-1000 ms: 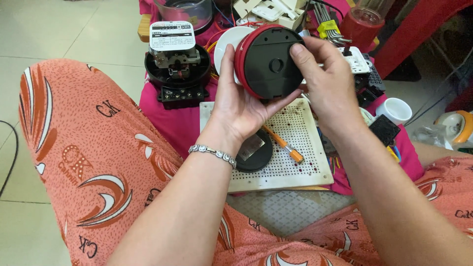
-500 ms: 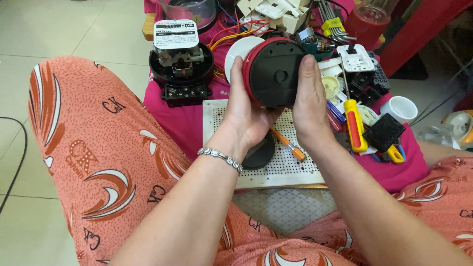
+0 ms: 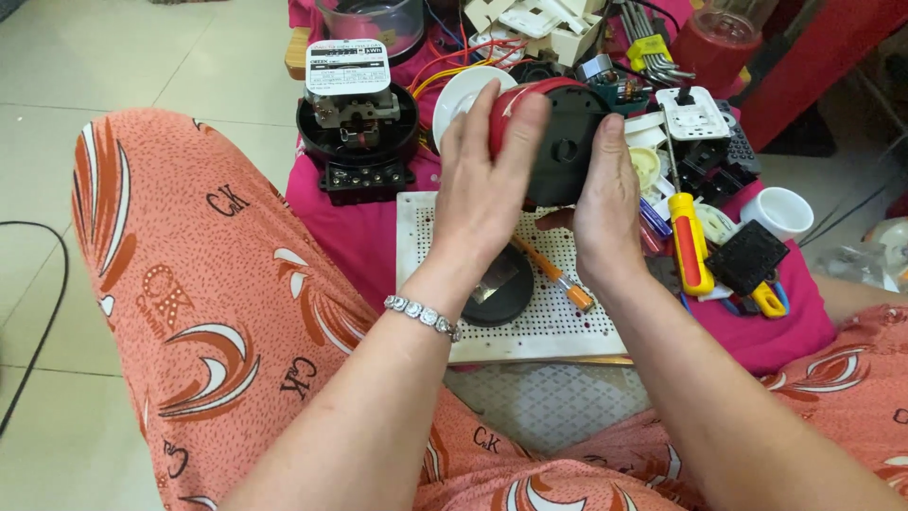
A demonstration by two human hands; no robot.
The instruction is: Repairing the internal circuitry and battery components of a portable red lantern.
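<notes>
Hands clamp the round red-rimmed black housing (image 3: 558, 142) from both sides: left hand (image 3: 482, 194) on its rim, right hand (image 3: 605, 213) opposite. Perforated white board (image 3: 558, 322) lies clear beneath. Housing has turned since earlier; left fingers now cover its rim.

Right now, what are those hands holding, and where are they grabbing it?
A round red-and-black case: the left hand wraps its red rim, the right hand grips the black side.

You have two hands, left (image 3: 487, 189) and right (image 3: 607, 203), on one round red-and-black casing (image 3: 558, 142); two screwdrivers (image 3: 689, 241), one white cup (image 3: 778, 212), one perforated board (image 3: 558, 317), one meter (image 3: 355, 123).
</notes>
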